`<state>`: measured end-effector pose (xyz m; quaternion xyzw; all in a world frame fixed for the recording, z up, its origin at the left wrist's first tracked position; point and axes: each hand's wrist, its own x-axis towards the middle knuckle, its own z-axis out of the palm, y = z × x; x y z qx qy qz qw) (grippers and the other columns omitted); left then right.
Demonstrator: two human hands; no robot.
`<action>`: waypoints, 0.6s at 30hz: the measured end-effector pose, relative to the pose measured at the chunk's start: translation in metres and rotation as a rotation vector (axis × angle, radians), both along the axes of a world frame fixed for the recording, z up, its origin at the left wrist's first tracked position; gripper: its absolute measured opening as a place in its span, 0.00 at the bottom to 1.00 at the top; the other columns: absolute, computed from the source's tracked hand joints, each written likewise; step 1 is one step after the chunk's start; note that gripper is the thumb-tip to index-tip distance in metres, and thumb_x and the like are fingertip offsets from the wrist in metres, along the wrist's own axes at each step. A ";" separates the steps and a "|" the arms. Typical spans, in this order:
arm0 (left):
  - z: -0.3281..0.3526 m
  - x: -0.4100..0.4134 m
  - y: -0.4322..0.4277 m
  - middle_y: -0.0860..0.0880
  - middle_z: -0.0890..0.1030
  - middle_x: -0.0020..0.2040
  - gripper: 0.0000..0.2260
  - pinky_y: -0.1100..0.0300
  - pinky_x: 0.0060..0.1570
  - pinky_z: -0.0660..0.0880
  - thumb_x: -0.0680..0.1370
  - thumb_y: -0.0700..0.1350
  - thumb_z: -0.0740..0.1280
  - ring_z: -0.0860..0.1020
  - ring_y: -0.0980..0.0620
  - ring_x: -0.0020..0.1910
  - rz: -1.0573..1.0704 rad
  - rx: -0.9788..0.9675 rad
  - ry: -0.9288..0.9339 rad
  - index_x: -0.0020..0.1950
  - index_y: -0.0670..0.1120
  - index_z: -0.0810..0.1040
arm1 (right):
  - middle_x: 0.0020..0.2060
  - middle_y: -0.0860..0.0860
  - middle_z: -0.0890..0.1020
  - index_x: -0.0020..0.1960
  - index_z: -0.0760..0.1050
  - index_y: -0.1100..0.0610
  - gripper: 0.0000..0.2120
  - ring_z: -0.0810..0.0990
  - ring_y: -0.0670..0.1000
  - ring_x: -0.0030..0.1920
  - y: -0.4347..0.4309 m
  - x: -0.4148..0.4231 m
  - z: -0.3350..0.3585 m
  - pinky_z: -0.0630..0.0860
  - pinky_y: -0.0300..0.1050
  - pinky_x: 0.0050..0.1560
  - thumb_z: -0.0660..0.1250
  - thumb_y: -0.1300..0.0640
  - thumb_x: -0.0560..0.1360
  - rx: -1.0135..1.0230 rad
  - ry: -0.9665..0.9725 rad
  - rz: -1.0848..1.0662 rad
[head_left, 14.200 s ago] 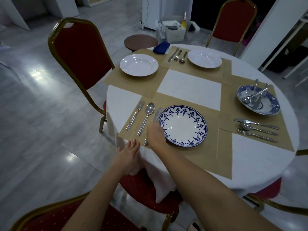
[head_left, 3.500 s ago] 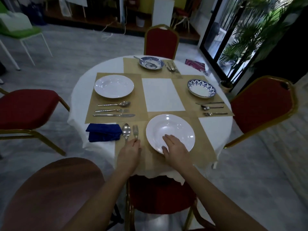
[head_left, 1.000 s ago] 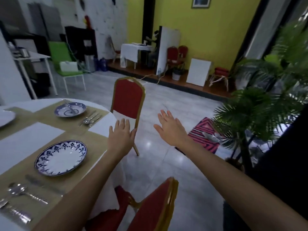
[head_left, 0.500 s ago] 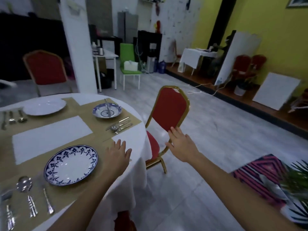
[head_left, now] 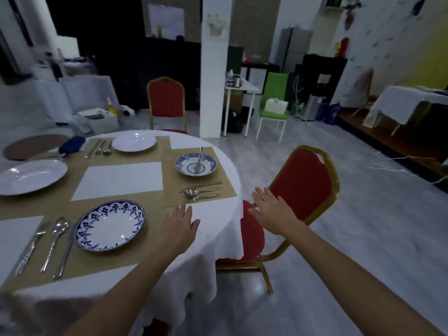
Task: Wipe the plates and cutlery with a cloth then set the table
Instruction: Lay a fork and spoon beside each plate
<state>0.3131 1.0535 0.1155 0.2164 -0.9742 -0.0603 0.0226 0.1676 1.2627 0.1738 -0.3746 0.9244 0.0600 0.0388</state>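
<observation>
- White cloth covers the round table (head_left: 213, 224), which fills the left half of the frame; tan mats (head_left: 155, 207) lie on it.
- Left hand (head_left: 178, 226) is at the centre of the frame, over the table edge, palm down, fingers spread flat and holding nothing. I cannot tell if it touches the cloth.
- Right hand (head_left: 272, 212) is just right of centre, also flat and open with nothing in it, in front of the red chair (head_left: 303, 183) beside the table. Contact with the chair is not clear.
- Patterned plate (head_left: 110, 225) with a blue rim lies left of the left hand, on a mat. A knife (head_left: 65, 251), a spoon (head_left: 54, 241) and a fork (head_left: 30, 251) lie side by side to its left.
- Blue bowl (head_left: 196, 164) stands above the left hand in the frame, with one utensil (head_left: 200, 157) leaning in it. Three pieces of cutlery (head_left: 201, 191) lie on the same mat, between the bowl and the hand.
- Two white plates are set: one (head_left: 133, 141) at the far side, upper centre-left, with cutlery (head_left: 99, 147) to its left, and one (head_left: 30, 177) at the left edge.
- Dark blue cloth (head_left: 71, 144), folded, lies at the upper left part of the table, near a brown stool (head_left: 34, 146).
- Another red chair (head_left: 167, 103) stands behind the table.
</observation>
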 end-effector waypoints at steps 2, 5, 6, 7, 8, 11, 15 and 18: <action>-0.010 -0.009 -0.010 0.43 0.62 0.75 0.24 0.50 0.68 0.61 0.82 0.54 0.50 0.61 0.44 0.73 0.077 0.036 -0.017 0.75 0.43 0.59 | 0.79 0.52 0.47 0.79 0.48 0.57 0.30 0.46 0.54 0.78 -0.012 -0.023 -0.006 0.53 0.58 0.74 0.48 0.44 0.82 0.026 0.005 0.048; -0.038 -0.026 -0.032 0.40 0.60 0.75 0.25 0.49 0.68 0.61 0.82 0.53 0.50 0.61 0.43 0.72 0.211 0.079 -0.091 0.75 0.41 0.57 | 0.79 0.52 0.49 0.78 0.50 0.58 0.30 0.46 0.54 0.78 -0.037 -0.063 -0.011 0.54 0.58 0.74 0.49 0.44 0.82 0.108 0.037 0.147; -0.048 -0.032 -0.038 0.40 0.59 0.75 0.25 0.49 0.69 0.61 0.82 0.54 0.50 0.60 0.42 0.72 0.252 0.086 -0.126 0.75 0.41 0.56 | 0.79 0.52 0.49 0.78 0.51 0.57 0.29 0.46 0.54 0.78 -0.046 -0.076 -0.011 0.54 0.58 0.74 0.50 0.44 0.82 0.136 0.050 0.184; -0.056 -0.038 -0.042 0.40 0.58 0.75 0.26 0.49 0.69 0.61 0.82 0.54 0.49 0.60 0.42 0.73 0.286 0.095 -0.153 0.76 0.41 0.55 | 0.78 0.52 0.49 0.78 0.51 0.57 0.29 0.46 0.54 0.78 -0.053 -0.087 -0.009 0.55 0.58 0.74 0.50 0.44 0.82 0.157 0.063 0.218; -0.064 -0.050 -0.046 0.40 0.58 0.76 0.26 0.50 0.69 0.60 0.82 0.54 0.49 0.60 0.42 0.73 0.311 0.104 -0.168 0.76 0.41 0.54 | 0.78 0.52 0.50 0.78 0.52 0.57 0.29 0.47 0.53 0.78 -0.063 -0.104 -0.007 0.55 0.58 0.73 0.50 0.44 0.82 0.175 0.085 0.254; -0.075 -0.085 -0.051 0.40 0.57 0.76 0.26 0.49 0.69 0.60 0.82 0.54 0.50 0.59 0.42 0.73 0.351 0.181 -0.166 0.75 0.40 0.54 | 0.78 0.52 0.51 0.77 0.52 0.58 0.28 0.48 0.53 0.77 -0.091 -0.152 -0.002 0.57 0.57 0.72 0.51 0.45 0.82 0.203 0.103 0.298; -0.087 -0.124 -0.059 0.40 0.52 0.77 0.27 0.48 0.70 0.57 0.82 0.54 0.50 0.55 0.42 0.75 0.398 0.274 -0.189 0.77 0.40 0.51 | 0.78 0.52 0.53 0.77 0.54 0.58 0.27 0.51 0.54 0.77 -0.138 -0.198 -0.006 0.61 0.56 0.72 0.51 0.47 0.83 0.043 0.023 0.295; -0.096 -0.127 -0.058 0.40 0.51 0.77 0.29 0.48 0.71 0.58 0.82 0.56 0.51 0.54 0.43 0.75 0.432 0.238 -0.245 0.77 0.39 0.50 | 0.77 0.52 0.57 0.77 0.56 0.57 0.25 0.55 0.53 0.76 -0.161 -0.225 -0.023 0.63 0.54 0.70 0.52 0.48 0.83 -0.027 -0.091 0.279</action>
